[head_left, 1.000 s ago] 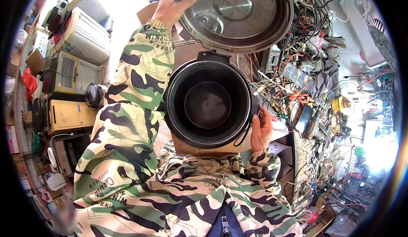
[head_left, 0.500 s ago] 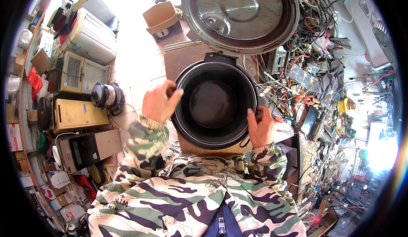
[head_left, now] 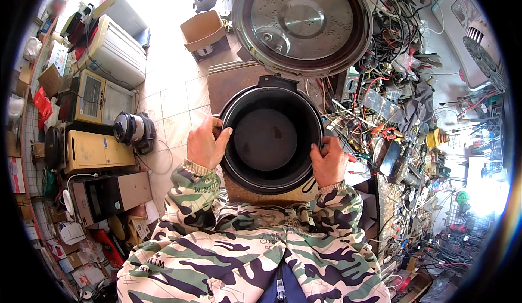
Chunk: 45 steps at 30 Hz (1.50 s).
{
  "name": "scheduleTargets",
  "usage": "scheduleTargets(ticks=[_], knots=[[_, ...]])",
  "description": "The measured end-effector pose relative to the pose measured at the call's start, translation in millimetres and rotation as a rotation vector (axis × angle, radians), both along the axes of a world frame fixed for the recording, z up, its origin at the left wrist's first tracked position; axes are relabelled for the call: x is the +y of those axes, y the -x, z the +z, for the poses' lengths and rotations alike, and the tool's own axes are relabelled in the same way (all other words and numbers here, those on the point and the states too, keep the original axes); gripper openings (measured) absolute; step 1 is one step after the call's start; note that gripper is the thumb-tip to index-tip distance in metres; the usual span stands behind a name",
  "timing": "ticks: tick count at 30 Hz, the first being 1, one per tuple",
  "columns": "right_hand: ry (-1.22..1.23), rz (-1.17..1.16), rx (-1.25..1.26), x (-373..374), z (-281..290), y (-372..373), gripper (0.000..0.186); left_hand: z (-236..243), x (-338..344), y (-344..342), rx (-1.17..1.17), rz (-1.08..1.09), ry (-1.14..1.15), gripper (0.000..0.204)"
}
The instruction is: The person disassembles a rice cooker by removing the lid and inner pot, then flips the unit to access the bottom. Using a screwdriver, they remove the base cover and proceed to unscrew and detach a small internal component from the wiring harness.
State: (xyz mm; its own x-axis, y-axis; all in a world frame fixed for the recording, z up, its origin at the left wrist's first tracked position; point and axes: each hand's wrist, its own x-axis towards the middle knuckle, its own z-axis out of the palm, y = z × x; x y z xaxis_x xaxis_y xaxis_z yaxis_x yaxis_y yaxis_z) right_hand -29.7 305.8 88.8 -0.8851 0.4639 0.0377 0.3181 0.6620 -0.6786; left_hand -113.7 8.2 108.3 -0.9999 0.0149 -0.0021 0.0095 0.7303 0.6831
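A black pot cooker (head_left: 266,140) with a dark inner pot sits on a worn brown board (head_left: 231,77) in front of me. Its lid (head_left: 302,20), metal inside and speckled with droplets, stands open at the back. My left hand (head_left: 209,140) grips the left side of the pot's rim between thumb and fingers. Opposite it, my right hand (head_left: 326,159) holds the right side of the rim, fingers curled over the edge. I cannot tell whether they grip only the inner pot or the outer rim too.
A dense heap of cables, tools and parts (head_left: 402,112) fills the bench at right, with a fan (head_left: 478,58). An open cardboard box (head_left: 201,31) is behind left. Appliances (head_left: 98,150) and another cooker (head_left: 133,131) line the tiled floor at left.
My left hand has come down from the open lid to the pot's left rim. My right hand has shifted slightly on the right rim.
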Motion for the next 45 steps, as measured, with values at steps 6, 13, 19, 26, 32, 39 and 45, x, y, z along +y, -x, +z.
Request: scheduleTargets(ticks=[6,13,19,26,32,39,45], knots=[[0.276,-0.017,0.075,4,-8,0,0.023,-4,-6,6,-0.027,-0.004,-0.101,0.027],[0.577,-0.068,0.134,3,15,-2,0.019,-9,-7,6,-0.101,-0.004,-0.394,0.029],[0.708,-0.079,0.209,2,52,-10,0.019,34,-6,-1,-0.104,-0.038,-0.637,0.025],[0.724,-0.062,0.246,-23,120,-28,0.024,97,-30,-29,-0.058,0.021,-0.681,0.015],[0.643,0.138,0.181,-67,139,-56,0.033,131,-92,-80,0.053,0.127,-0.613,0.023],[0.798,0.452,0.102,-133,115,-71,0.037,137,-185,-158,0.04,0.285,-0.461,0.021],[0.827,0.667,-0.078,-186,73,-78,0.038,107,-249,-212,0.012,0.397,-0.37,0.019]])
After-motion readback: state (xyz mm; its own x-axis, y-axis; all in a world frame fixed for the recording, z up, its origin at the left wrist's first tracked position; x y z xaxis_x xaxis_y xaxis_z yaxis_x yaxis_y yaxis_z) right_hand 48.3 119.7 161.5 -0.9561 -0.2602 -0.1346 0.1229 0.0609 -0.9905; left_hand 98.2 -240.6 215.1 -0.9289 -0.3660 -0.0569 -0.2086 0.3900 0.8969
